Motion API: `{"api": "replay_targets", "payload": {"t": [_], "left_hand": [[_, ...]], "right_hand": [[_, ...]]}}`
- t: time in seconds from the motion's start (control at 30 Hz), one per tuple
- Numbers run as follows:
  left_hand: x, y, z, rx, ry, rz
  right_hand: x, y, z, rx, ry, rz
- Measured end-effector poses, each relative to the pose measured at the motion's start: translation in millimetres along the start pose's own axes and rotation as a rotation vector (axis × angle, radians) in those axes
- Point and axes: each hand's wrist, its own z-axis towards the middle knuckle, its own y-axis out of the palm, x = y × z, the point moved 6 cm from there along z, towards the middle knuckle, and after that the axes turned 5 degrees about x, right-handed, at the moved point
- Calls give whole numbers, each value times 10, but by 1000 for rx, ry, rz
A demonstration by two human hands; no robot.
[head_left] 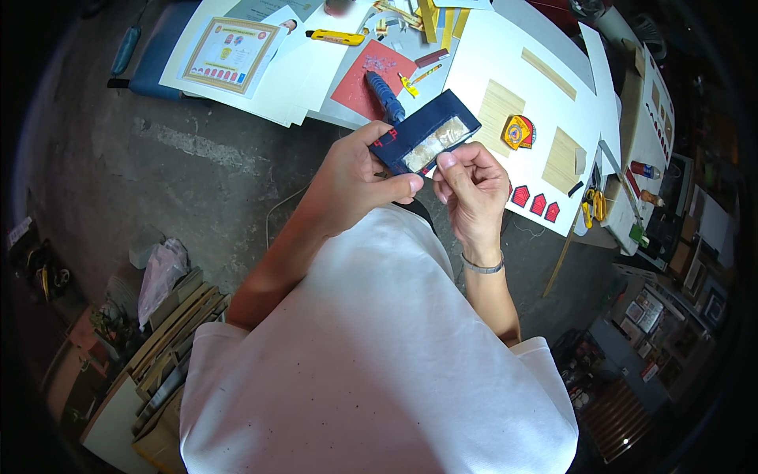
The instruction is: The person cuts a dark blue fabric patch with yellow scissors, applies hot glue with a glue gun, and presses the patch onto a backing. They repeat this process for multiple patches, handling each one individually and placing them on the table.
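Note:
Above the table's near edge, my left hand (353,180) grips the left end of a flat, dark navy cloth-like patch (414,126), thumb in front and fingers behind. A pale, crinkled rectangular strip (439,144) lies along the patch's face. My right hand (480,183) pinches the patch's lower edge beside that strip with thumb and forefinger. Small red marks show on the patch near my left fingers. Just beyond the patch, a blue tool with a ribbed handle (384,95) rests on a red sheet (353,88); its lower end is hidden.
A white board (482,55) bears pale wood pieces (505,107), an orange-and-red badge (517,133) and three red emblems (538,204). Yellow scissors (594,207) lie at its right. Further left are a yellow cutter (335,37) and a framed certificate (229,54).

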Motion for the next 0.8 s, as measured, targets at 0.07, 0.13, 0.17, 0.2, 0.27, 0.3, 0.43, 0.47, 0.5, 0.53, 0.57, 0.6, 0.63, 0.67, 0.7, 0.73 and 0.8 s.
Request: {"api": "replay_targets", "payload": {"t": [0.07, 0.13, 0.17, 0.2, 0.27, 0.3, 0.43, 0.47, 0.5, 0.53, 0.57, 0.6, 0.63, 0.67, 0.7, 0.73, 0.8], "left_hand": [[-6, -3, -2, -2, 6, -25], [-5, -3, -11, -4, -2, -28], [2, -1, -13, -8, -7, -23], [12, 1, -16, -12, -12, -18], [38, 1, -22, -9, -26, -9], [51, 5, -28, -9, -33, -2], [81, 25, -54, -2, -51, 22], [83, 31, -60, 1, -50, 30], [85, 39, -62, -6, -44, 39], [81, 40, -63, -1, -44, 35], [77, 44, -60, -4, -39, 32], [70, 48, -55, -8, -33, 29], [64, 50, -52, -6, -23, 32], [56, 52, -48, -5, -12, 35], [45, 53, -48, -4, -2, 45], [32, 50, -48, 0, 0, 25], [5, 41, -47, 6, 6, -3]], "right_hand": [[-13, 1, 13, -27, -5, 20], [-60, -14, 42, -74, -21, 39], [-100, 3, 52, -139, -52, 61], [-115, -16, 70, -141, -46, 52], [-144, -48, 103, -143, -37, 48], [-165, -66, 119, -131, -46, 54], [-236, -91, 144, -112, -86, 8], [-246, -95, 144, -96, -94, -8], [-252, -97, 140, -79, -102, -24], [-253, -100, 133, -53, -109, -33], [-252, -101, 124, -28, -116, -43], [-247, -98, 114, -3, -123, -52], [-237, -94, 106, 25, -131, -58], [-226, -87, 98, 54, -139, -64], [-219, -90, 84, 94, -144, -67], [-220, -87, 74, 115, -150, -99], [-240, -119, 70, 173, -148, -159]]}}
